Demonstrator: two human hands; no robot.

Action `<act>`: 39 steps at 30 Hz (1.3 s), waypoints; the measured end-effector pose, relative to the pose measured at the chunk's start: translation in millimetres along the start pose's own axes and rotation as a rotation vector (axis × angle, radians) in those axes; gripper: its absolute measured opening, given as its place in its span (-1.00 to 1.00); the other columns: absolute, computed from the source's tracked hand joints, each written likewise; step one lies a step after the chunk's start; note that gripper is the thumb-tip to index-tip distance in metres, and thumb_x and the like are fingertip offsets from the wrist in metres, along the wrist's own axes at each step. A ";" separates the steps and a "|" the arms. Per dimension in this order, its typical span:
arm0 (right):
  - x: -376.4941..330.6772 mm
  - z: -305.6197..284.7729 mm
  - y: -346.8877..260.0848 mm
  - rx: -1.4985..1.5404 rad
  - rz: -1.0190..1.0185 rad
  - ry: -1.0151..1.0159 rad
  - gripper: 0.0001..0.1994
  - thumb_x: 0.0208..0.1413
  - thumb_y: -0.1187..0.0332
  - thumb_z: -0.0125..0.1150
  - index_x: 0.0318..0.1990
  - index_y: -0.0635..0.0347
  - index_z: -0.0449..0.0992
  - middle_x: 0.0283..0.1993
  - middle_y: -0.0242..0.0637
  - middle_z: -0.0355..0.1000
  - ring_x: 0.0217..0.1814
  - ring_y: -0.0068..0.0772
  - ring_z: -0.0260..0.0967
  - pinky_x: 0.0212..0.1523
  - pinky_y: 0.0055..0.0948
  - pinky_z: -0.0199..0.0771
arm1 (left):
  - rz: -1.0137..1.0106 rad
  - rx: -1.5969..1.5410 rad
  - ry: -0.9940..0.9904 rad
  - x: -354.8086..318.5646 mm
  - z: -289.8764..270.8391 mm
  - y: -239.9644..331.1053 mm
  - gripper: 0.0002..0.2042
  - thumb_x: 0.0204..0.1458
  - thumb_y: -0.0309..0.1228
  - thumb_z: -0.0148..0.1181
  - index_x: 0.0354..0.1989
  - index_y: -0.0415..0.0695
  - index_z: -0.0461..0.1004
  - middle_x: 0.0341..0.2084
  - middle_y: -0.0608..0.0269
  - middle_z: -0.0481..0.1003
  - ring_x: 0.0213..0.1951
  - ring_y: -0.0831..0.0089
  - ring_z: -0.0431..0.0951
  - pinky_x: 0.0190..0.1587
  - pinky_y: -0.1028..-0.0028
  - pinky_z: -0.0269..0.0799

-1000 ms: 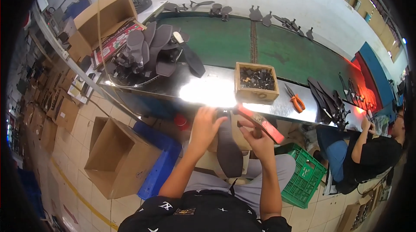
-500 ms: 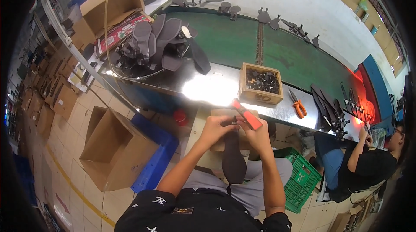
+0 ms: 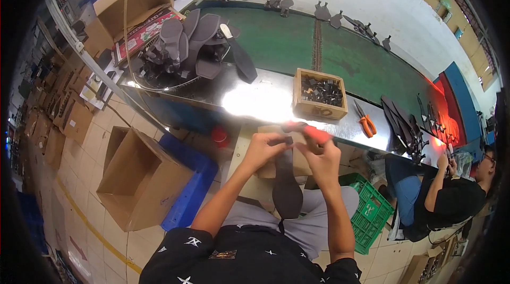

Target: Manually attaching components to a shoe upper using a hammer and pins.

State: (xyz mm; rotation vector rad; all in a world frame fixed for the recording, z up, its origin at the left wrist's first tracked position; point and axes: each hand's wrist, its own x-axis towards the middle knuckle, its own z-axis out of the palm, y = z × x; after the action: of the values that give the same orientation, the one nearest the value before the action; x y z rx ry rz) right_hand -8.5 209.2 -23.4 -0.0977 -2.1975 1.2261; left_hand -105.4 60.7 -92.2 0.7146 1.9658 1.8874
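A dark grey shoe sole hangs with its wide end toward my lap. My left hand pinches its narrow upper end between thumb and fingers, where a small black piece shows at the fingertips. In my right hand a red tool lies against the fingers, smeared by motion, so its kind is unclear. The right thumb points toward the sole's narrow end, a little apart from the left fingertips. Behind both hands stands a pale block-like work stand, partly hidden.
Ahead is a green conveyor belt with a metal edge. A wooden box of small black parts and orange-handled pliers lie there. Soles fill a basket at left. A cardboard box, a green crate and a co-worker flank me.
My right hand has shifted right and slightly away from the left fingertips. The red tool has swung to a flatter angle. My left hand stays on the sole.
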 end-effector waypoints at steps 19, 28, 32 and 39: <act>-30.6 -21.3 -17.8 -0.031 0.129 -0.167 -0.73 0.24 0.42 0.15 0.04 0.35 0.44 -0.48 -0.21 0.34 -0.56 -0.41 0.24 -0.49 -0.44 0.28 | 0.053 0.029 -0.176 11.4 -13.5 0.5 -0.74 -0.04 -0.53 0.34 -0.13 -0.26 0.61 -0.25 0.25 0.62 -0.21 0.55 0.56 -0.10 0.54 0.46; -23.2 -23.4 -17.8 0.381 0.471 -0.027 -0.73 0.07 0.48 0.38 -0.05 0.25 0.59 -0.10 -0.50 0.52 -0.51 -0.81 0.10 -0.50 -0.68 0.16 | 0.289 0.239 -0.252 -4.0 -14.2 27.5 -0.91 -0.08 -0.50 0.32 -0.40 -0.23 0.62 0.24 0.04 0.37 0.40 0.12 0.13 0.33 0.26 0.08; -15.7 -29.9 -10.4 0.281 0.380 -0.250 -0.69 0.03 0.42 0.44 -0.05 0.27 0.59 -0.30 -0.52 0.54 -0.53 -0.83 0.13 -0.49 -0.71 0.17 | 0.124 0.047 -0.371 -5.2 -12.0 42.3 -0.90 -0.10 -0.46 0.35 -0.45 -0.23 0.60 0.23 0.06 0.38 0.40 0.07 0.11 0.34 0.23 0.06; -14.2 -26.3 -1.7 -0.016 0.294 -0.447 -0.56 0.09 0.52 0.33 0.15 0.28 0.43 -0.10 -0.32 0.56 -0.21 -0.54 0.53 -0.26 -0.56 0.52 | 0.145 0.210 -0.406 -10.0 -14.4 37.8 -0.62 -0.10 -0.23 0.42 -0.15 -0.16 0.53 0.28 -0.01 0.29 0.45 0.08 -0.04 0.38 0.03 -0.13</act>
State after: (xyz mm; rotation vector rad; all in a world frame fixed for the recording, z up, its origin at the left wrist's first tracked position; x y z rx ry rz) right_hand 17.6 222.9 -18.8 -0.1726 -2.6490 1.5067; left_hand -100.2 43.2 -54.7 1.2222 1.8985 1.4701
